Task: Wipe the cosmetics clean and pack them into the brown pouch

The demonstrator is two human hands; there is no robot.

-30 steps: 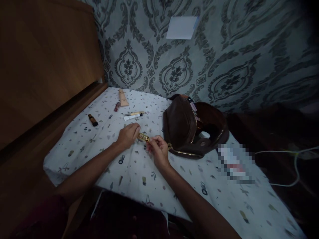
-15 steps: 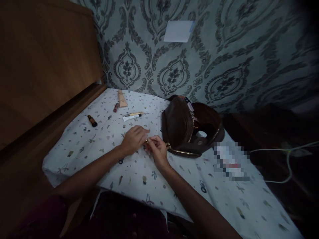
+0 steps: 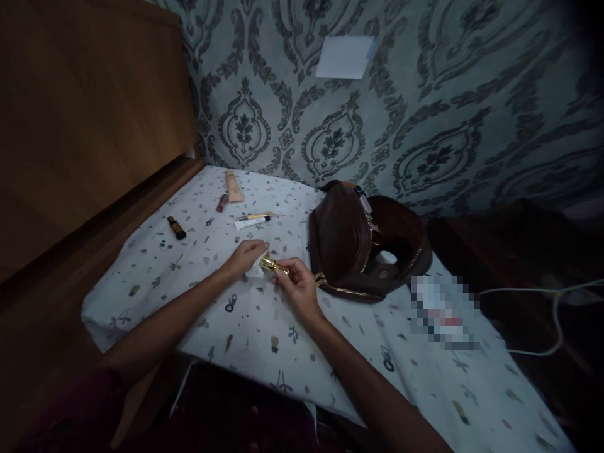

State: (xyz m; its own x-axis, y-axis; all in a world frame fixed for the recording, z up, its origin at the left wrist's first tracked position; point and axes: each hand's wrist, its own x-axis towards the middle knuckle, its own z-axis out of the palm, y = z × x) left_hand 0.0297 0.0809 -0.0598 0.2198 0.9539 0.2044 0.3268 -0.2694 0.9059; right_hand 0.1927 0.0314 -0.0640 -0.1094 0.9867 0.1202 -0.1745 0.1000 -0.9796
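While the right hand (image 3: 302, 289) pinches a gold tube (image 3: 268, 263) between thumb and fingers near the middle of the frame, the left hand (image 3: 246, 257) sits just beside the tube's left end. The left fingers are bent and close together; whether they touch the tube or hold anything, I cannot tell. The tube lies nearly level in the right hand's grip, its thicker end toward the left hand, above a white patterned cloth (image 3: 198, 314).

Right of centre, a brown bag (image 3: 337, 236) rests on the cloth with its zip undone and its mouth open, near the right hand. A round white lid (image 3: 386, 257) shows inside.

Above the left hand, a white tube (image 3: 252, 223) with a black cap lies just beside a thin brush (image 3: 257, 216). Farther up, a beige tube (image 3: 234, 187) lies beside a small red bottle (image 3: 222, 202). Left of these, well apart, is a dark bottle (image 3: 176, 228).

At lower right, a pixelated item (image 3: 446, 311) cannot be made out; a pale cable (image 3: 559, 314) runs near it. A white card (image 3: 346, 56) is on the patterned wall (image 3: 283, 107) at the top, and a wooden cabinet (image 3: 89, 119) fills the upper left.
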